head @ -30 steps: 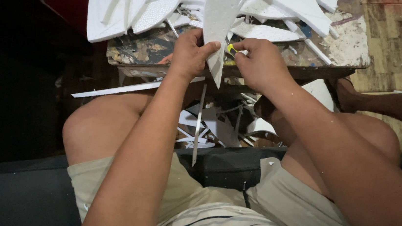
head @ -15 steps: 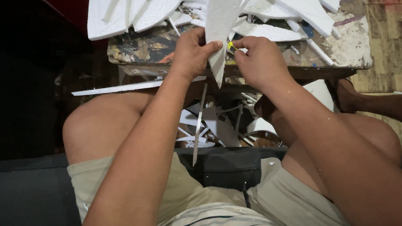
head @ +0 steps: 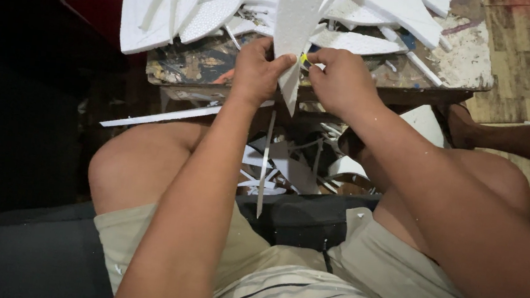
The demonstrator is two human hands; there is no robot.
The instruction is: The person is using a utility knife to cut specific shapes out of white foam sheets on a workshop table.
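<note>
Head view: left hand (head: 256,70) grips the foam strip (head: 294,35) at 12 o'clock above the table (head: 460,70); right hand (head: 342,82) pinches a small yellow cutter (head: 304,60). Best cut slowly, foam held taut.

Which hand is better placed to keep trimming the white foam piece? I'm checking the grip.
Probably the right hand: it pinches a small yellow-handled cutter against the tapered white foam piece, while the left hand grips the foam.
</note>
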